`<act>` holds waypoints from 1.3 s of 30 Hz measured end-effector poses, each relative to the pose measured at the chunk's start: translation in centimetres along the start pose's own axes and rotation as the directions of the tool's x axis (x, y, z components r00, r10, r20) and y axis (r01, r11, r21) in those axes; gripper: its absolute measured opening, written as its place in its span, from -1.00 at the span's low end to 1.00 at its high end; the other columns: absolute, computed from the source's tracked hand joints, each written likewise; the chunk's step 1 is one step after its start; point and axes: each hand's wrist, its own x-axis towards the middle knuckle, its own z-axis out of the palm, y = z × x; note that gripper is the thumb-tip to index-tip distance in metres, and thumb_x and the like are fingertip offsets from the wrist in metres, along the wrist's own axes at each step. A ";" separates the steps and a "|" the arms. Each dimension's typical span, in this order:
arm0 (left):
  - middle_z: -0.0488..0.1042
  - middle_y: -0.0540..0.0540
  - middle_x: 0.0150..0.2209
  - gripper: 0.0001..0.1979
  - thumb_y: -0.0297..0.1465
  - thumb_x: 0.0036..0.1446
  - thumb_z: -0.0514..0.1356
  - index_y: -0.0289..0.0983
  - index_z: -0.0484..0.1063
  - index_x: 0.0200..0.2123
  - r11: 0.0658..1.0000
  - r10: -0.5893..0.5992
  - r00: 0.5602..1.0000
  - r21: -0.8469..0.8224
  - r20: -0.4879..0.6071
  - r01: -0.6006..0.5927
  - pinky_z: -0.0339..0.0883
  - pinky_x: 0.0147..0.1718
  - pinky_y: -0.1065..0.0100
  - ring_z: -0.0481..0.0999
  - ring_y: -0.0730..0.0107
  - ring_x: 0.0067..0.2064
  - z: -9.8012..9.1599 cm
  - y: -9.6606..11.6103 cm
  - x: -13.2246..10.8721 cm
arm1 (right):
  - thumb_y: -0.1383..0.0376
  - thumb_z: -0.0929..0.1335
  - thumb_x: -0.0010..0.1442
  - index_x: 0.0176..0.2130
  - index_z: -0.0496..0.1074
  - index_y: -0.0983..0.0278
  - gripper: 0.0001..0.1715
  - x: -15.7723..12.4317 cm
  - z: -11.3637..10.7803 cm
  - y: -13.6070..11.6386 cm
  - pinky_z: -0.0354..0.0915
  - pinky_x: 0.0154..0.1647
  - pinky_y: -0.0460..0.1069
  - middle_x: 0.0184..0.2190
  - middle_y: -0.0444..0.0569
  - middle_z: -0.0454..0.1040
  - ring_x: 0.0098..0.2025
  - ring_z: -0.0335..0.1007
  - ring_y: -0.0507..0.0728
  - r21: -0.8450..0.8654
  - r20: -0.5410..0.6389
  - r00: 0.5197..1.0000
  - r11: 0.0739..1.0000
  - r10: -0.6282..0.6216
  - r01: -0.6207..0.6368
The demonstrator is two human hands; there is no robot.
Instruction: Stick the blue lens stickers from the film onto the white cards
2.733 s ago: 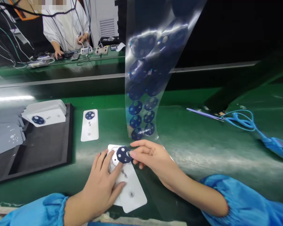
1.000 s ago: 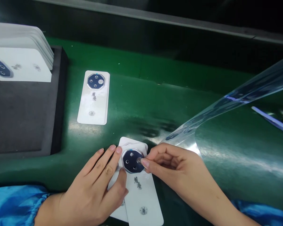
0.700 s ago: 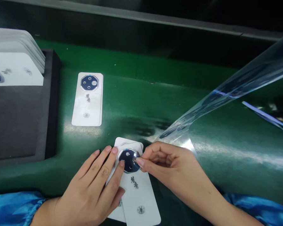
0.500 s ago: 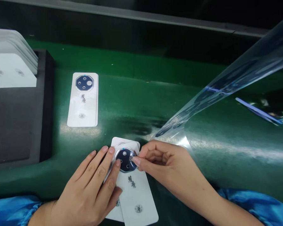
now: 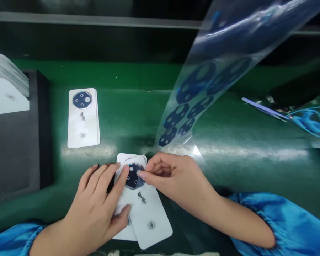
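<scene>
Two white phone back covers (image 5: 146, 213) lie stacked near the front edge of the green belt. A dark blue octagonal lens sticker (image 5: 133, 176) sits on the camera ring of the top cover. My left hand (image 5: 98, 206) lies flat on the covers, fingers stretched, its index tip at the sticker's left edge. My right hand (image 5: 173, 177) is curled, its fingertip pressing the sticker's right edge. A clear film strip (image 5: 202, 89) bearing several blue stickers rises from under my right hand toward the upper right.
Another white cover (image 5: 82, 124) with a fitted blue sticker lies left of centre on the belt. A black foam tray (image 5: 16, 142) at the left holds a pile of white covers (image 5: 5, 92). Tweezers (image 5: 264, 108) and a blue coiled cord (image 5: 312, 121) lie at the right.
The blue sticker, held above the cover earlier, now lies on the camera ring with both hands pressing it. The view has come closer, and the film strip has swung up again.
</scene>
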 end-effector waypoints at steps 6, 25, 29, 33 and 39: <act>0.28 -0.41 0.17 -0.40 -0.27 0.28 0.11 -0.45 0.23 0.30 0.993 0.064 0.998 0.094 0.018 -0.065 0.08 0.16 -0.11 0.30 -0.16 0.13 -0.4 -0.2 0.1 | 0.33 0.45 0.20 -0.45 0.44 0.22 -0.81 -0.8 0.4 0.5 0.33 -0.48 -0.10 -0.56 -0.20 0.53 -0.53 0.47 0.02 -0.263 -0.060 0.949 0.922 -0.310 0.284; 0.14 -0.27 0.01 -0.30 -0.36 0.14 0.10 -0.12 0.20 0.38 0.978 -0.079 0.996 0.198 0.031 0.071 0.11 0.07 -0.33 0.20 -0.12 0.10 -0.3 1.1 0.5 | 0.30 0.40 0.34 -0.14 0.55 0.33 -0.85 -1.0 -1.4 4.0 0.44 -0.20 0.08 -0.22 0.07 0.49 -0.20 0.43 0.20 -0.559 0.209 0.621 0.429 -0.755 0.710; 0.11 -0.25 0.07 -0.35 -0.41 0.23 0.05 0.03 0.20 0.38 0.976 -0.054 0.998 0.212 0.035 0.046 0.06 0.11 -0.44 0.12 -0.16 0.19 0.1 1.7 0.0 | 0.25 0.45 0.32 -0.14 0.54 0.32 -0.83 -1.3 -1.1 4.1 0.43 -0.25 0.06 -0.22 0.06 0.46 -0.21 0.38 0.20 -0.676 0.261 0.613 0.312 -0.746 0.668; 0.05 -0.25 0.16 -0.36 -0.45 0.27 0.04 0.09 0.17 0.38 0.976 -0.078 0.996 0.206 0.053 0.066 0.07 0.14 -0.48 0.06 -0.21 0.26 0.1 2.1 -0.5 | 0.28 0.45 0.31 -0.13 0.53 0.33 -0.83 -1.5 -1.1 4.1 0.39 -0.32 0.06 -0.27 0.05 0.43 -0.26 0.34 0.21 -0.693 0.262 0.590 0.277 -0.764 0.666; -0.06 -0.30 0.37 -0.45 -0.54 0.32 -0.01 0.01 0.35 0.28 0.980 -0.125 0.992 0.157 0.021 0.121 0.10 0.21 -0.38 0.00 -0.28 0.41 0.5 3.3 -2.2 | 0.28 0.44 0.31 -0.09 0.53 0.32 -0.82 -1.7 -1.0 4.4 0.41 -0.29 0.08 -0.29 0.04 0.42 -0.26 0.35 0.21 -0.665 0.246 0.544 0.268 -0.803 0.697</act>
